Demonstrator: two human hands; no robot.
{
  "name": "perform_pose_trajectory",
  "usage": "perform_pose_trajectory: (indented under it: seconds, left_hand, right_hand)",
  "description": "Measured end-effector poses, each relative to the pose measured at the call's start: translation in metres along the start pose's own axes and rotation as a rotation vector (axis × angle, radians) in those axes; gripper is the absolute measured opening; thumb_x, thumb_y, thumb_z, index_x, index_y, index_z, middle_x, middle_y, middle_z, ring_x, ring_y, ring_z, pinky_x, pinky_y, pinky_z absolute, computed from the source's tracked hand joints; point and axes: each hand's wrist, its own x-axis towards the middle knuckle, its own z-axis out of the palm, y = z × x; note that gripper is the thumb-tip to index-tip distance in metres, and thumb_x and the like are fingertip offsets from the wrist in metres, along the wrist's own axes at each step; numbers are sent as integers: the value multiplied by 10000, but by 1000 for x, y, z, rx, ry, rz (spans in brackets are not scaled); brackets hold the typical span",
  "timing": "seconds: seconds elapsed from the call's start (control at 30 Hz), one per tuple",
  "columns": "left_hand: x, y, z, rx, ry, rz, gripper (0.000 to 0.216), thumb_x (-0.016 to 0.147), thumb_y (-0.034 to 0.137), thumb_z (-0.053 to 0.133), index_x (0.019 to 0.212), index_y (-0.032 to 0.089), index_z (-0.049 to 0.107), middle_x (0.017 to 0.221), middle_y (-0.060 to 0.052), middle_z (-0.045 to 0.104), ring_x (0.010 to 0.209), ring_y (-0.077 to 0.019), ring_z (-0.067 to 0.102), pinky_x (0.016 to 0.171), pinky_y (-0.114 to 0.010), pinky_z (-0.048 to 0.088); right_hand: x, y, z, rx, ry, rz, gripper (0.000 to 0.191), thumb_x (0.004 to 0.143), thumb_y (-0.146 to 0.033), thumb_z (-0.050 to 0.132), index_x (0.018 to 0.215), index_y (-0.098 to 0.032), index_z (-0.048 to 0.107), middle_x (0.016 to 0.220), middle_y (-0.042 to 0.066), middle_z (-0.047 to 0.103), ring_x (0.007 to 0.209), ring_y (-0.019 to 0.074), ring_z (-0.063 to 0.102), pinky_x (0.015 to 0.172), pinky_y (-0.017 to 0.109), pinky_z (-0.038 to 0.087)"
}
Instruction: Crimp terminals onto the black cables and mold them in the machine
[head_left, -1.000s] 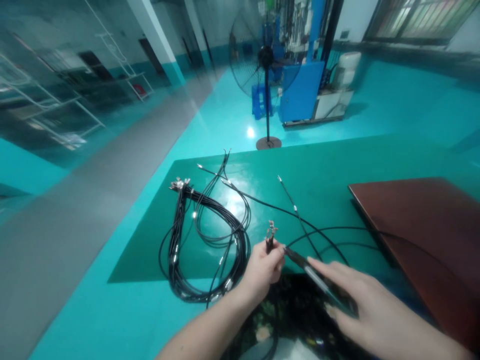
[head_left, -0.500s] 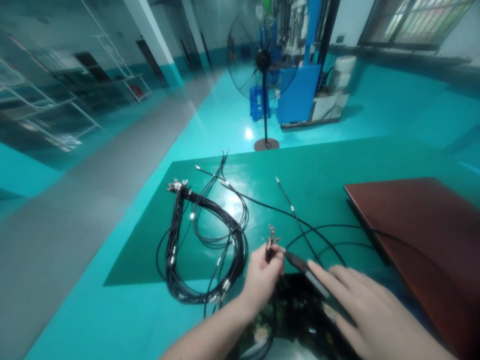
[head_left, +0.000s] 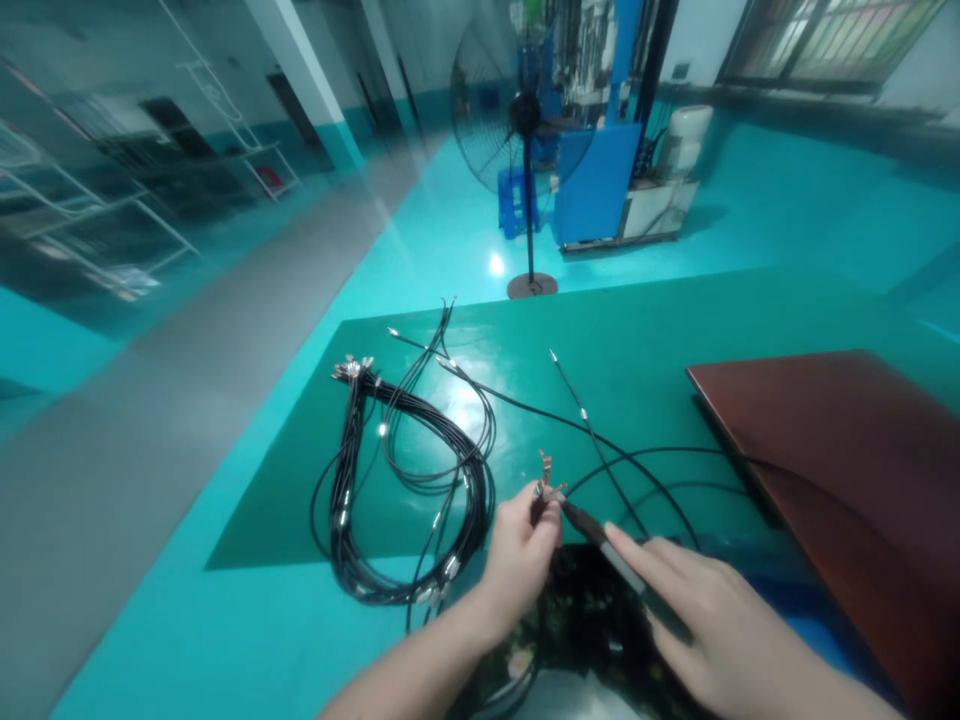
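My left hand (head_left: 523,552) pinches the end of a black cable, whose metal terminals (head_left: 547,479) stick up above my fingers. My right hand (head_left: 697,620) grips a thin dark tool (head_left: 600,536), with its tip against the cable end beside my left fingers. A coiled bundle of black cables (head_left: 405,480) with silver connectors lies on the green mat (head_left: 637,340) left of my hands. Loose single cables (head_left: 592,440) trail across the mat beyond them.
A dark red board (head_left: 840,450) lies on the right side of the table. A standing fan (head_left: 528,150) and a blue machine (head_left: 600,170) stand on the teal floor beyond the table's far edge. Metal racks (head_left: 112,220) line the left.
My hands stay together at the cable end. The terminals have shifted slightly, and the view has drifted a little.
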Motion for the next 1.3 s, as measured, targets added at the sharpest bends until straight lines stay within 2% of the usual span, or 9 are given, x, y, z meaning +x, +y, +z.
perform_pose_trajectory:
  seconds: [0.17,0.23,0.37,0.53,0.73,0.87,1.03,1.2,1.3]
  left_hand:
    - [4,1,-5,-287,-112,-188,174,780,317,515,766,149,476,490,48,458,346,-38,263,356,-190,175]
    - [4,4,-6,-399,-168,-231,187,764,320,540,780,142,484,497,43,473,323,-27,232,336,-191,126]
    - [4,10,-5,-463,-173,-232,197,759,320,555,782,138,484,528,31,501,325,-20,246,333,-187,126]
    - [3,9,1,-414,-166,-234,194,754,309,547,820,139,481,564,23,522,341,-24,261,347,-186,158]
    - [0,9,2,-102,-102,-114,134,776,257,505,768,127,538,572,-9,551,421,-55,353,414,-194,255]
    - [0,11,2,-114,-40,-130,135,751,255,522,767,124,547,548,-6,551,412,-59,358,408,-193,252]
    - [6,9,1,-241,-63,-219,133,711,251,549,744,122,545,510,7,544,338,-31,286,355,-183,201]
    - [13,8,-4,-467,-135,-273,173,689,266,588,757,121,524,513,3,552,298,-21,235,317,-187,114]
    - [13,11,-7,-476,-155,-255,216,714,298,576,809,108,537,537,-2,553,303,-23,245,314,-188,117]
  right_hand:
    - [12,-4,-14,613,-206,159,535,795,-194,442,1327,-210,382,983,33,633,912,165,595,841,277,476]
    - [14,-3,-17,672,-216,181,519,823,-224,427,1337,-195,362,1013,47,625,947,169,584,873,302,462]
    - [6,4,-16,197,-16,112,590,768,-206,478,1339,-273,348,1221,75,516,1117,233,481,917,389,428]
    - [-4,7,-14,-290,146,-51,709,689,-129,467,1361,-275,295,1094,104,541,971,268,523,767,446,481]
    - [1,-4,-22,-493,195,-123,610,702,-130,431,1306,-209,404,933,124,574,783,250,542,642,413,490]
    - [3,-8,-19,-496,197,-137,610,706,-106,405,1310,-196,400,838,106,574,711,225,548,606,379,495]
    - [3,-2,-9,-251,134,-93,620,725,-108,402,1335,-210,358,855,94,589,723,216,575,610,347,505]
    - [19,4,-12,480,-104,136,511,795,-191,397,1304,-229,364,924,44,610,779,167,594,709,290,505]
    - [39,8,-13,609,39,201,458,803,-216,381,1260,-195,368,907,49,594,769,164,588,716,297,500]
